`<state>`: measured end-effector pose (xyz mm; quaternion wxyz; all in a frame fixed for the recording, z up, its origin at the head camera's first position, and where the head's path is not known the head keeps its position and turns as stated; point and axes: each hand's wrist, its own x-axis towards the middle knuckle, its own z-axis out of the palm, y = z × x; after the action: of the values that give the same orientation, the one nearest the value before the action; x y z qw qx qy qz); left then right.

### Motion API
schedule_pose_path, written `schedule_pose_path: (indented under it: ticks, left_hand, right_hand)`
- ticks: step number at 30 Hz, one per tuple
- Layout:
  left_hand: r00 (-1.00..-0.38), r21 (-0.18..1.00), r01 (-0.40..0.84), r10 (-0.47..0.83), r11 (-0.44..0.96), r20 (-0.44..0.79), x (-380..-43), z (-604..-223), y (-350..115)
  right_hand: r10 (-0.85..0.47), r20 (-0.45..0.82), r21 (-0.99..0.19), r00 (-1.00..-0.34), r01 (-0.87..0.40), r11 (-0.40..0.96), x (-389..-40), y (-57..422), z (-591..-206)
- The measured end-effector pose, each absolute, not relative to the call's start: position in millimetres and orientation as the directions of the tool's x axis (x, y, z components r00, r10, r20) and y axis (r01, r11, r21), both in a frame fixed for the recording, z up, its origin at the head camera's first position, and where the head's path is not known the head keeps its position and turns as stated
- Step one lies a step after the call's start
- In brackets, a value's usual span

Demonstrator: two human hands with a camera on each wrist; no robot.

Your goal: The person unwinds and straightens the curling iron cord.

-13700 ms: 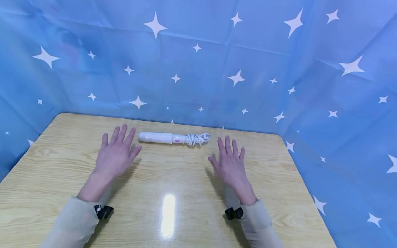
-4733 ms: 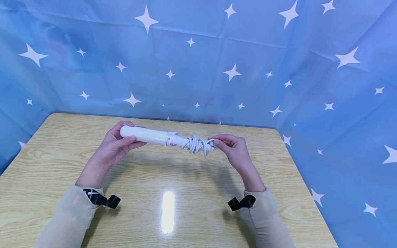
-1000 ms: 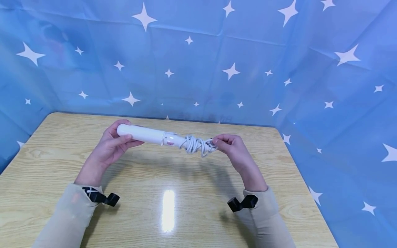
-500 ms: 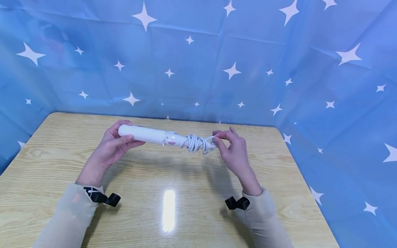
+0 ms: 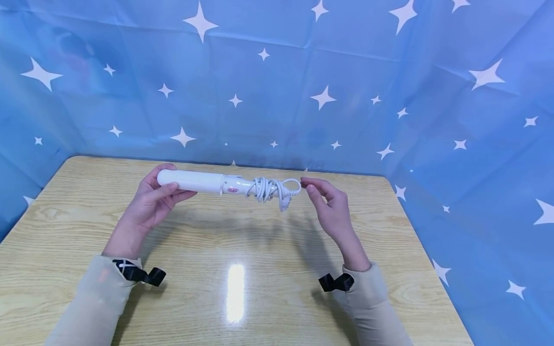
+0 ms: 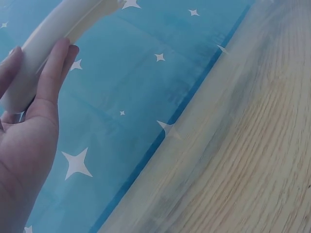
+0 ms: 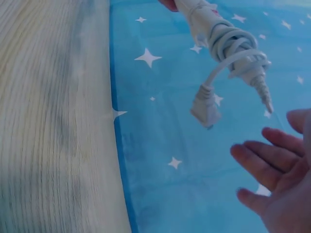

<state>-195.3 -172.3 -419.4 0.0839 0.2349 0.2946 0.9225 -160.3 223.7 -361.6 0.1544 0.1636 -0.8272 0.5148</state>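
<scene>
Presently, locate white wand (image 5: 227,185) raised over table (image 5: 182,307), slightly above frame centre, long axis nearly level and dipping slightly toward frame right. Confirm leftmost end gripped between thumb and fingers of left hand (image 5: 149,205). At opposite end, find coiled cord (image 5: 263,189), with plug (image 5: 283,203) hanging below, and right hand (image 5: 332,209) just beyond, right of frame centre. Treat right hand as nearer to cord: holding nothing, fingers loosely extended, just beside but apart. Judge that narrow gap, in line with wand, as governing relation for any next move.
</scene>
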Motion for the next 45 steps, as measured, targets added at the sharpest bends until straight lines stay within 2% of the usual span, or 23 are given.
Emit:
schedule_pose_path:
  ticks: [4,9,15,20,29,36,45]
  left_hand:
    - [-0.875,0.578,-0.023,0.296,-0.816,0.382,-195.2,-419.1,-171.9]
    - [-0.883,0.587,-0.030,0.296,-0.809,0.363,-195.1,-418.5,-170.0]
    - [-0.892,0.591,-0.026,0.286,-0.806,0.350,-195.1,-417.4,-167.6]
    - [-0.900,0.588,-0.012,0.265,-0.809,0.347,-195.2,-416.9,-166.9]
    - [-0.911,0.582,-0.012,0.248,-0.813,0.328,-194.3,-417.1,-167.5]
    - [-0.916,0.582,-0.020,0.248,-0.813,0.316,-193.4,-418.2,-169.7]
    - [-0.902,0.588,-0.008,0.259,-0.809,0.344,-193.9,-419.6,-171.9]
  right_hand:
    - [-0.160,0.324,-0.881,-0.932,-0.359,0.307,-158.3,224.9,-360.4]
    - [-0.190,0.265,-0.932,-0.945,-0.302,0.202,-155.8,218.9,-360.2]
    - [-0.131,0.231,-0.957,-0.964,-0.249,0.149,-151.1,204.8,-365.9]
    - [-0.073,0.300,-0.935,-0.951,-0.309,0.177,-149.1,194.1,-374.0]
    - [-0.163,0.357,-0.914,-0.920,-0.380,0.142,-145.8,186.6,-380.6]
    - [-0.093,0.414,-0.855,-0.906,-0.421,0.303,-147.0,187.3,-382.8]
    - [-0.060,0.451,-0.826,-0.891,-0.442,0.350,-147.9,196.4,-378.7]
